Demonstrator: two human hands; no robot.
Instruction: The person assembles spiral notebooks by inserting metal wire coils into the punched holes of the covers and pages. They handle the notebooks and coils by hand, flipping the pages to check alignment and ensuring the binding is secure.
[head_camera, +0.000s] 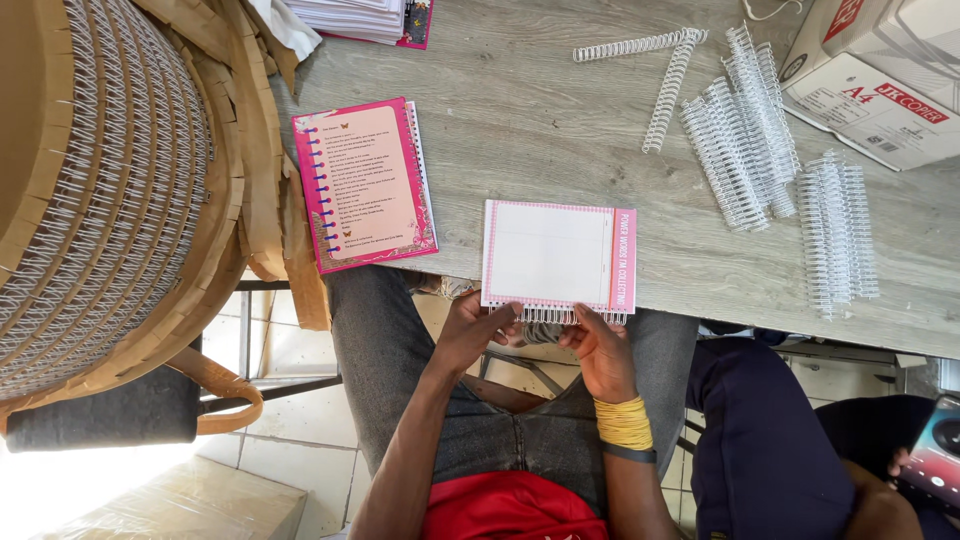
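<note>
A small pink-bordered notebook (556, 253) lies at the near edge of the grey wooden table (540, 110), its white page up. A white wire spiral (566, 314) runs along its near edge. My left hand (478, 328) grips the spiral's left end, thumb on the notebook's corner. My right hand (600, 345), yellow bands at the wrist, pinches the spiral toward its right end. Both hands hang just off the table edge above my lap.
A finished pink spiral-bound booklet (366, 184) lies to the left. Several loose white wire spirals (745, 140) lie at the right, with paper-ream boxes (875, 85) behind them. A big cardboard reel of wire binding (110, 180) stands at left. Another person's leg (760, 440) is at right.
</note>
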